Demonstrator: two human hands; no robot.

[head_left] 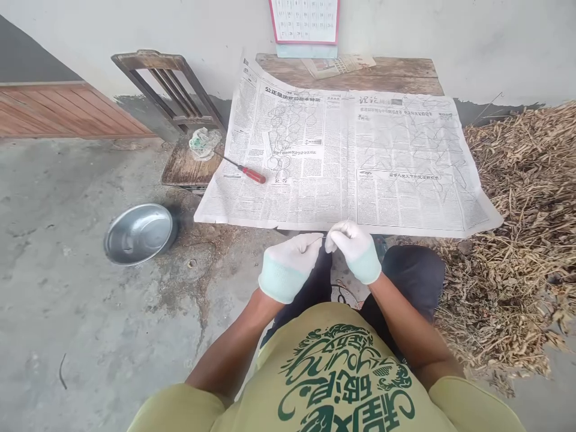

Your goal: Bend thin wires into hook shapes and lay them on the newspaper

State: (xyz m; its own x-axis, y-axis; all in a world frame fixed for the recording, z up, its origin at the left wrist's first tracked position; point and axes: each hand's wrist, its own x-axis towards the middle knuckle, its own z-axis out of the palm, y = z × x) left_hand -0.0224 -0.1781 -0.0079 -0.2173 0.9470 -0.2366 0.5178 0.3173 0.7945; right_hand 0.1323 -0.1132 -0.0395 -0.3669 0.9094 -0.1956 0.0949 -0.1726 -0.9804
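Note:
Both hands wear white gloves and meet just below the near edge of a spread newspaper [342,162]. My left hand [290,264] is closed, its fingertips pinched toward the right hand. My right hand [353,247] is also closed in a pinch. What sits between the fingertips is too small to make out. A red-handled screwdriver [245,170] lies on the newspaper's left edge, well away from both hands.
A metal bowl [139,233] sits on the concrete floor at left. A wooden chair [175,120] with a crumpled glove or rag [203,143] stands behind it. A heap of dry pods and stalks [517,240] fills the right. A calendar [305,24] hangs on the wall.

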